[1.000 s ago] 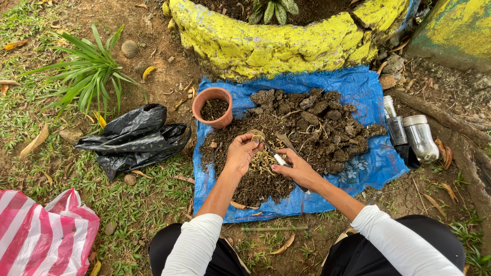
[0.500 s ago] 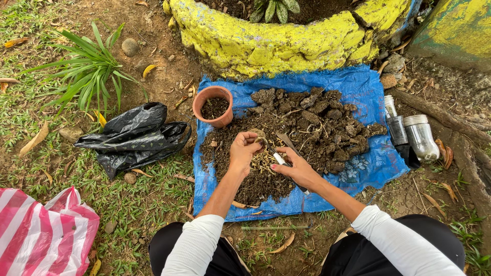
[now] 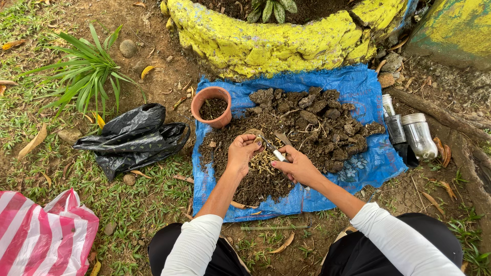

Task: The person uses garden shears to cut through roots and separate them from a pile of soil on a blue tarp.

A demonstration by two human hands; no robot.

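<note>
the left hand (image 3: 242,153) is clenching a clump of pale roots (image 3: 262,162) over the soil pile (image 3: 302,128) on the blue tarp (image 3: 353,82), while the right hand (image 3: 296,166), just at 3 o'clock of it, is pinching a small metal tool (image 3: 273,151) in its fingers against the roots. a terracotta pot (image 3: 211,106) is sitting at 11 o'clock, a black plastic bag (image 3: 134,138) at 9 o'clock, glass jars (image 3: 417,134) at 3 o'clock and a yellow planter (image 3: 266,43) at 12 o'clock.

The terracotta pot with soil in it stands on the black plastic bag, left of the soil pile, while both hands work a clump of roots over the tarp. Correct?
Not quite. In the head view the terracotta pot stands on the blue tarp, at its left edge; the black plastic bag lies beside it on the grass. The rest holds.
</note>
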